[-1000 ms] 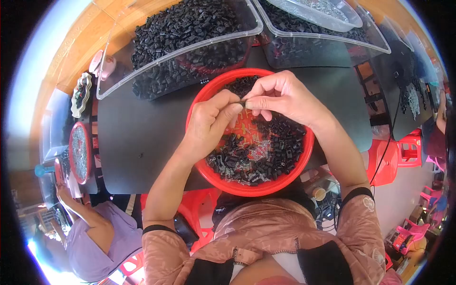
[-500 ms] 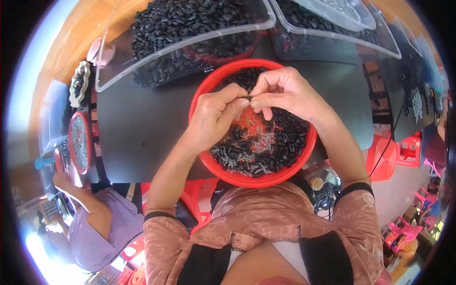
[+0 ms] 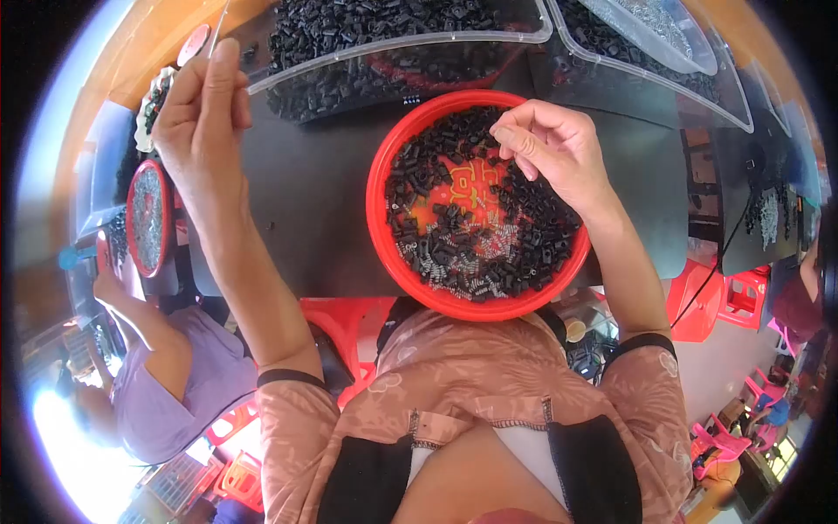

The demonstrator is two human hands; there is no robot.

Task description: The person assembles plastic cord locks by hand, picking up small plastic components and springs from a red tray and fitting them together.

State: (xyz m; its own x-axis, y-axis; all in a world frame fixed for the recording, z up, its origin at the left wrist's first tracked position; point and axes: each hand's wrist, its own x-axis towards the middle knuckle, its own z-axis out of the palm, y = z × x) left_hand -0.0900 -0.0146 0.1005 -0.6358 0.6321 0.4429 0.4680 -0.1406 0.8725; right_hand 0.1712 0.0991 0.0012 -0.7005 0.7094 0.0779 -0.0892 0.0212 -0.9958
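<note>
A red basin on the dark table holds small black plastic parts and small silvery springs. Part of its patterned red bottom shows between them. My right hand hovers over the basin's far right side, thumb and forefinger pinched; anything between them is too small to make out. Raised at the far left, my left hand is beside the near left corner of a clear bin heaped with black parts. Its fingers are curled against the thumb, and whatever they may hold is hidden.
Another clear bin of black parts stands at the back right, with a translucent tray on top. To the left are a red-rimmed tray of silvery pieces and a person in a purple top. Red stools stand right.
My hands, together over the basin before, are now apart. The left has swung up and left to the bin's corner; the right stays over the basin, slightly farther right.
</note>
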